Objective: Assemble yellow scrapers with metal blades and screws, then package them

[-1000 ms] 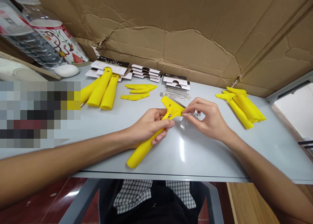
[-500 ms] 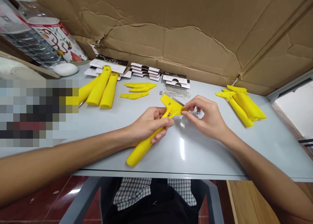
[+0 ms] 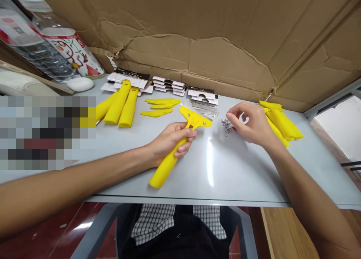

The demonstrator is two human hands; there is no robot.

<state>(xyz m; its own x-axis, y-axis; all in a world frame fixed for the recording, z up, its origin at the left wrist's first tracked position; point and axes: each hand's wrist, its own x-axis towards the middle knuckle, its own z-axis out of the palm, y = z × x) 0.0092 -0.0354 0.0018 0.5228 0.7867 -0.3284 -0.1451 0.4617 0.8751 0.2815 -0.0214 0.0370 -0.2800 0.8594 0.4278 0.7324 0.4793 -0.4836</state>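
A yellow scraper (image 3: 195,118) with a thin metal blade along its wide head is held slantwise, head pointing away from me. My left hand (image 3: 176,140) wraps round the neck of its handle; two small metal fasteners show in the head. Over a small pile of screws and nuts (image 3: 227,128) to the right is my right hand (image 3: 249,121), with thumb and forefinger brought together. Whether anything is pinched there cannot be made out. Just below those fingers, a thin metal shaft with a bit of red (image 3: 234,128) shows, mostly covered by the hand.
Loose blades (image 3: 204,108) and yellow strips (image 3: 156,112) lie beyond the scraper. Folded cards (image 3: 169,86) stand along the cardboard wall (image 3: 225,59). More yellow handles (image 3: 128,108) lie left, yellow scraper bodies (image 3: 286,121) right. Bottles (image 3: 70,50) stand back left.
My right hand has left the scraper's head and moved right, over the pile of screws and nuts. My left hand keeps its grip; the scraper has hardly shifted.
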